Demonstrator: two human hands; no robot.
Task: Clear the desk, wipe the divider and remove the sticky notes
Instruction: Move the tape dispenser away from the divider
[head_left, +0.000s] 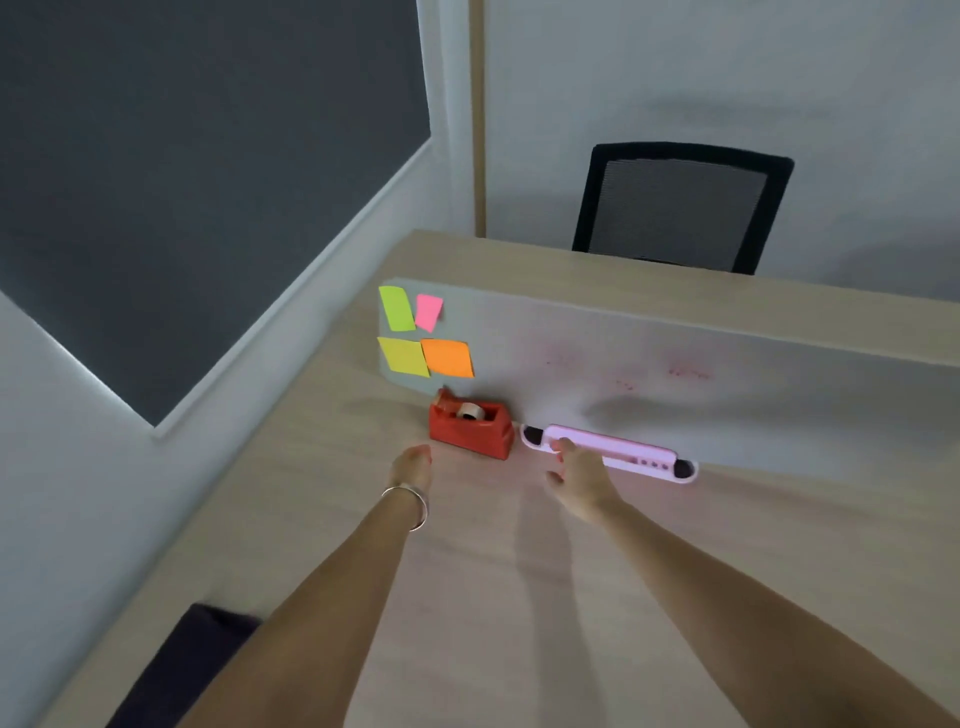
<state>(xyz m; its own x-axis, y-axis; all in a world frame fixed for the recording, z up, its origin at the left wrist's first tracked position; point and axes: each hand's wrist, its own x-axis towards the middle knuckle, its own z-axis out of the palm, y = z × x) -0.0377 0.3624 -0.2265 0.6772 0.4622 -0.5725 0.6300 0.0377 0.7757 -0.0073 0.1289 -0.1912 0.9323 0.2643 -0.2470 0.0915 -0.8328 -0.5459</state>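
A grey divider (675, 384) with faint red marks stands across the wooden desk (493, 597). Several sticky notes cling to its left end: green (396, 308), pink (428, 312), yellow (403, 356) and orange (448, 357). A red tape dispenser (470, 427) sits on the desk below them. To its right, against the divider's foot, lies a long pink holder (613, 452) with dark ends. My left hand (412, 464) hovers just left of the dispenser, fingers apart, apparently without touching it. My right hand (579, 475) is spread, its fingertips resting on the pink holder's left part.
A black mesh chair (680, 208) stands beyond the desk's far side. A wall with a dark panel (182, 182) runs along the left. A dark seat edge (176, 670) shows at the bottom left.
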